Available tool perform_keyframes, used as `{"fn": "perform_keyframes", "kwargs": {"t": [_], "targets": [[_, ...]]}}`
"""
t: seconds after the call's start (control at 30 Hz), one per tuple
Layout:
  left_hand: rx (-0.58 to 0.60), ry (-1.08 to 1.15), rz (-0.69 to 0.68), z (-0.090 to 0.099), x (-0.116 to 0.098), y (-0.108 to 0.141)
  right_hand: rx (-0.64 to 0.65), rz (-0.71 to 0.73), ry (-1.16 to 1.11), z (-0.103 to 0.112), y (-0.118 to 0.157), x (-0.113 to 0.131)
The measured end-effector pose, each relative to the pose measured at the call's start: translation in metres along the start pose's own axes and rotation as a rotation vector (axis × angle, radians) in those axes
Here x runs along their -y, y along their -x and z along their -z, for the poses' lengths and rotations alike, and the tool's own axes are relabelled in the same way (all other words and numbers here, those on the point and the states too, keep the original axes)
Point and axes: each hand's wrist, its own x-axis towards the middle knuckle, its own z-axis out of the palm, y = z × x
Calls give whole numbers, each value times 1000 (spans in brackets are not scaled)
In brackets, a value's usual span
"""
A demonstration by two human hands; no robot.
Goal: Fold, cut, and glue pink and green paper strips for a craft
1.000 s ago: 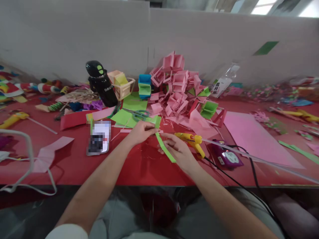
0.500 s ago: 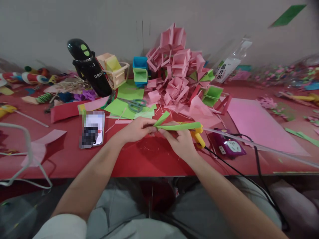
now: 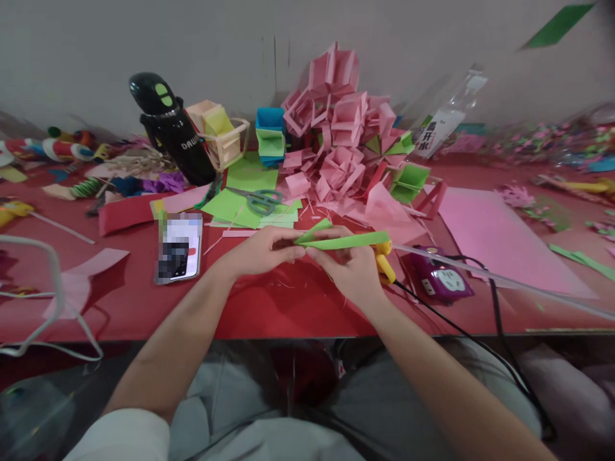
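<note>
Between my hands is a folded green paper strip [image 3: 350, 241], its two arms meeting in a narrow V at the left end. My left hand [image 3: 266, 251] pinches that folded end between thumb and fingers. My right hand [image 3: 353, 269] grips the strip just beside it, thumb below and fingers curled behind. The strip's long arm runs right, in front of a yellow glue gun [image 3: 384, 264] with a clear glue stick in its back. Behind my hands, grey-handled scissors [image 3: 263, 202] lie on green paper sheets [image 3: 218, 208].
Folded pink paper shapes [image 3: 343, 121] are piled against the wall. A black flask [image 3: 173, 134] and a phone [image 3: 185, 250] stand left; a purple power socket [image 3: 442, 275], its cord, pink paper [image 3: 500, 237] and a plastic bottle [image 3: 449, 118] are right. A white wire frame [image 3: 57, 288] is at far left.
The short arm of the green strip has folded down closer to the long arm, narrowing the V. My right-hand fingers have arched up behind the strip.
</note>
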Motion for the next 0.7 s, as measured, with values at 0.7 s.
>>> {"fn": "perform_keyframes", "kwargs": {"t": [0.7], "targets": [[27,84,35,-3,8,-5,25,-69,85,-2,-11,9]]}}
